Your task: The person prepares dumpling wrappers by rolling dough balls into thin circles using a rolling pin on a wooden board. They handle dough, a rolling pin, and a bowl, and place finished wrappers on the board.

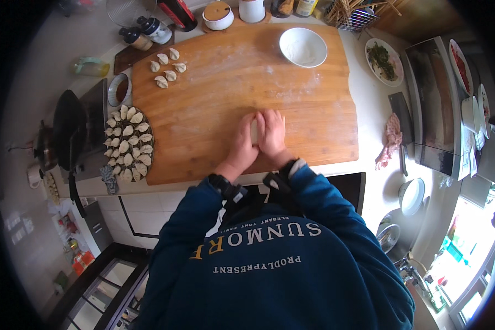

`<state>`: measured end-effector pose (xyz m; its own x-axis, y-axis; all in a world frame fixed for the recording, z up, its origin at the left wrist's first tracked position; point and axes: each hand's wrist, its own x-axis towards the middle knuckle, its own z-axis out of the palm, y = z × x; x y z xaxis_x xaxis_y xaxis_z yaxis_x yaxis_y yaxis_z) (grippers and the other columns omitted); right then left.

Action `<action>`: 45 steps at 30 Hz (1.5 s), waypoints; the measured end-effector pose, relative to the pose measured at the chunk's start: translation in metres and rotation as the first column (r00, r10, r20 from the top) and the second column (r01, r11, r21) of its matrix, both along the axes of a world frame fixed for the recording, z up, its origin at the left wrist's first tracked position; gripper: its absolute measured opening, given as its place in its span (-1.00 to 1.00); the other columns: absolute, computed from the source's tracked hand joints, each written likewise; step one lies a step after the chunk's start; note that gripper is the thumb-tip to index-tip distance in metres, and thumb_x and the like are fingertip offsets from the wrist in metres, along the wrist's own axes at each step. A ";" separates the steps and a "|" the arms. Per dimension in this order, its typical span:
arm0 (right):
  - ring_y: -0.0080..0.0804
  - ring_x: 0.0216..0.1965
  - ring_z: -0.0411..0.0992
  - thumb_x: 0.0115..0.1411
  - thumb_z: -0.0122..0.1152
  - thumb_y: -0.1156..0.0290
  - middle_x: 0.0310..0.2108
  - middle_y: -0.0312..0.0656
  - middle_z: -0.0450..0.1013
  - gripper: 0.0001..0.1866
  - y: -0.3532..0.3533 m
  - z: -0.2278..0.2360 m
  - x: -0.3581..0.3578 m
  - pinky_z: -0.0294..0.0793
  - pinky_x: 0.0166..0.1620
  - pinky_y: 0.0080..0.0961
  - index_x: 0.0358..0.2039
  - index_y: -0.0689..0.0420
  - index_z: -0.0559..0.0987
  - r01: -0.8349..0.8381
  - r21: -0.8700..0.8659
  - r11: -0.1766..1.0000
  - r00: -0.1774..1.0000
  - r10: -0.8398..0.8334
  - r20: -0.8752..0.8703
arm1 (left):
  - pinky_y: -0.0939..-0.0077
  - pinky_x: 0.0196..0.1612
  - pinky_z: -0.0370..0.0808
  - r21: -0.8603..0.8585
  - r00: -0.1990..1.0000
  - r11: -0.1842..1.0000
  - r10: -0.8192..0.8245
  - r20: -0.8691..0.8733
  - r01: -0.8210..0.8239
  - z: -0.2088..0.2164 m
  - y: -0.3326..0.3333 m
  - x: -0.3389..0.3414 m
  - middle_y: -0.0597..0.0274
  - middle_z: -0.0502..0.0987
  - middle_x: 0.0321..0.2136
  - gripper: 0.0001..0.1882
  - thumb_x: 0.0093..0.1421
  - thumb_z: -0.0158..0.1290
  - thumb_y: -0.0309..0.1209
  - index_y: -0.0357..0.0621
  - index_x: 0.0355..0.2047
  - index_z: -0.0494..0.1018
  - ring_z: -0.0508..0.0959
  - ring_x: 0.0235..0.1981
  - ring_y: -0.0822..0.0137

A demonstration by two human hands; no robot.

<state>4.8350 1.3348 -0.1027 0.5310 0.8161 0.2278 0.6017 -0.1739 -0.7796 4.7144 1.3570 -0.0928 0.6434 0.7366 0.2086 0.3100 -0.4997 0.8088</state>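
Near the front middle of the wooden board [203, 99], my left hand [243, 144] and my right hand [272, 133] close in from both sides on a pale piece of dough [254, 132]. Only a narrow strip of it shows between the palms; the rest is hidden. Several pleated dumplings [170, 75] sit at the board's far left. Many more cover a round tray [153, 144] by its left edge. At the far right of the board stands a white bowl [303, 48] with white powder in it, and powder smears the wood.
A small bowl of dark sauce [119, 89] stands beyond the tray, with a black pan [70, 129] farther left. Jars and a lidded white pot [218, 16] line the back. On the right are a plate of chopped greens [384, 62], a cleaver [401, 118] and a crumpled cloth [389, 141].
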 end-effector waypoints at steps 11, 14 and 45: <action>-0.01 -0.23 0.37 0.23 0.01 0.24 -0.34 -0.06 0.47 -0.77 0.004 -0.006 -0.028 0.30 -0.17 -0.14 -0.42 0.09 0.54 0.093 -0.103 0.990 0.995 -0.096 -0.016 | 0.20 0.16 0.26 0.026 0.998 0.997 0.067 -0.006 -0.066 0.007 -0.019 -0.014 -0.16 0.31 0.08 -0.35 0.03 0.10 -0.59 -0.29 0.16 0.17 0.33 0.11 -0.07; -0.04 -0.20 0.38 0.23 0.02 0.21 -0.33 -0.08 0.47 -0.75 0.009 0.000 -0.026 0.30 -0.15 -0.12 -0.38 0.11 0.55 0.180 -0.097 0.979 0.980 -0.187 -0.073 | 0.19 0.12 0.28 -0.011 0.998 0.999 0.048 -0.032 -0.048 0.006 0.003 0.001 -0.21 0.31 0.06 -0.38 0.06 0.06 -0.58 -0.33 0.16 0.15 0.34 0.08 -0.12; 0.06 -0.37 0.44 0.30 -0.04 0.17 -0.43 0.05 0.49 -0.62 -0.014 0.011 0.000 0.43 -0.28 -0.28 -0.38 0.25 0.53 0.046 0.070 0.996 0.920 -0.015 -0.391 | 0.23 0.12 0.30 -0.086 0.992 0.989 -0.123 -0.017 0.122 0.030 -0.005 0.010 -0.16 0.33 0.05 -0.43 0.00 0.03 -0.63 -0.28 0.09 0.26 0.31 0.11 -0.11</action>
<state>4.8351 1.3208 -0.0920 0.6151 0.7863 0.0585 0.2423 -0.1179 -0.9630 4.7245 1.3517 -0.0631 0.7336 0.6663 0.1335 0.2691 -0.4653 0.8432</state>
